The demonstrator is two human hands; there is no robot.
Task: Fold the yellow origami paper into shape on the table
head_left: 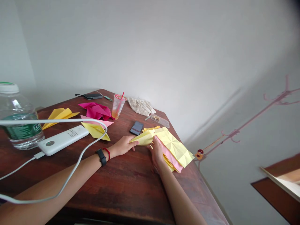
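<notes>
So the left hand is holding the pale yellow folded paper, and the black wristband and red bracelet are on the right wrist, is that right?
Not quite: the head view shows the black wristband and red bracelet on the left wrist, not the right. The left hand is indeed holding the pale yellow folded paper.

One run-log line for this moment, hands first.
left hand: pinching folded yellow paper | right hand: at its other end, grip unclear | creased yellow sheet: over pink sheet | white power bank: on table
</notes>
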